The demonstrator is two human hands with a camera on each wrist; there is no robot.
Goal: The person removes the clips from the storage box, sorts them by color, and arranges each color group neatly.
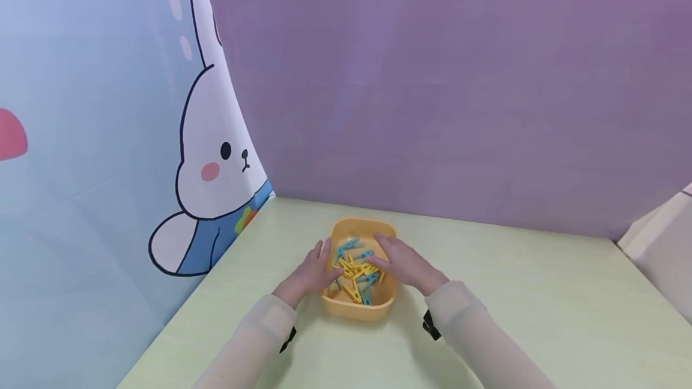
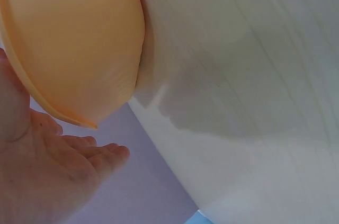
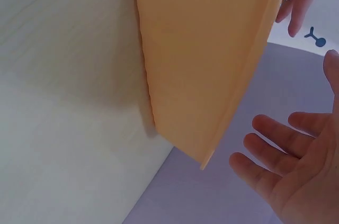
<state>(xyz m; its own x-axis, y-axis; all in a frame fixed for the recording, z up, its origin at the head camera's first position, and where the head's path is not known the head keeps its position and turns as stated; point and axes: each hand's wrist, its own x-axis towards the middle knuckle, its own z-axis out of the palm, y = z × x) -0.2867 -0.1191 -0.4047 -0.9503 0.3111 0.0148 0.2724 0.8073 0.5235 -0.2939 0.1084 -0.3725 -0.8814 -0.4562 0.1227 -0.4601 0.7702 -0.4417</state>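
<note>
An orange-yellow plastic basket (image 1: 359, 312) stands on the table, with several yellow clothespins (image 1: 352, 294) and blue clothespins (image 1: 370, 279) lying loose inside. At its left rim is my left hand (image 1: 312, 273), fingers spread and thumb reaching over the inside. My right hand (image 1: 404, 263) hovers by the right rim, its thumb also over the inside. In the right wrist view, a gap shows between the right hand's extended fingers (image 3: 275, 155) and the basket wall (image 3: 201, 60). From the left wrist view I cannot tell whether the left hand (image 2: 55, 166) touches the rim.
The pale tabletop (image 1: 519, 293) extends to both sides of the basket. A purple backdrop (image 1: 459, 95) rises behind the table, and a blue sheet with a cartoon rabbit (image 1: 216, 191) hangs at the left. A whitish surface (image 1: 665, 245) borders the right.
</note>
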